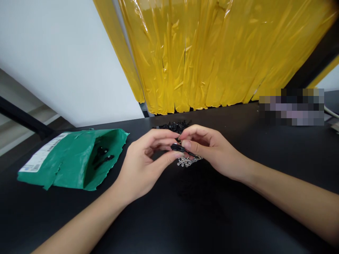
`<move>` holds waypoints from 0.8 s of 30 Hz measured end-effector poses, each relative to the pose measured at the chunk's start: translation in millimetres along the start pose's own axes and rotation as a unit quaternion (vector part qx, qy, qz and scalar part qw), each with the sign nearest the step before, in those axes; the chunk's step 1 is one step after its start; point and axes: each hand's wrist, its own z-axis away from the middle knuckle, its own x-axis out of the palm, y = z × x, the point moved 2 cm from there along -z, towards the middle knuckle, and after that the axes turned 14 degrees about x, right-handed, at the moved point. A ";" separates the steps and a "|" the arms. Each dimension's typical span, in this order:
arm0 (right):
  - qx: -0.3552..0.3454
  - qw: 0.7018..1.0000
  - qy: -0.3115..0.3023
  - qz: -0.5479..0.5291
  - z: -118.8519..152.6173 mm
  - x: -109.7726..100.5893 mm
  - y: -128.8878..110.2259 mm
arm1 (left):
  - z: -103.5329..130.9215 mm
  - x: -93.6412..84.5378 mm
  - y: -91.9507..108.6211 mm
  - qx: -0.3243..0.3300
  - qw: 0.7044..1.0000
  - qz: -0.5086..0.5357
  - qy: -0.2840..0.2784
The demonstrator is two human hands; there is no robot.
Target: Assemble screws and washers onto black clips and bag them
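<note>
Above the middle of the black table, my left hand [144,158] and my right hand [212,148] meet at the fingertips. Between their thumbs and fingers they pinch a small black plastic part [178,147] with a slim, dark end pointing right. Its exact kind is hard to make out, since fingers cover much of it. Just below the fingertips lies a cluster of small silvery ring-like pieces [186,162], partly hidden by my right hand. Behind both hands a heap of small black parts [174,125] rests on the table.
On the left lies a green plastic mailer bag [71,160] with a white label, its torn mouth facing right and black parts [102,155] inside. Yellow plastic sheeting [201,56] hangs behind the black table [169,218]. A blurred-out patch [291,107] covers something at the right back.
</note>
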 end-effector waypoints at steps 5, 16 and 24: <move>0.007 1.000 -0.014 0.023 3.2 1.3 0.8 | -2.5 1.8 -4.1 -0.089 0.983 0.160 0.012; -0.061 0.993 0.092 -0.047 0.8 5.2 0.1 | 7.1 16.3 -11.9 -0.213 0.941 0.242 0.103; -0.076 0.989 0.126 0.000 3.5 8.8 0.2 | 5.9 17.8 -8.0 -0.134 0.975 0.138 0.114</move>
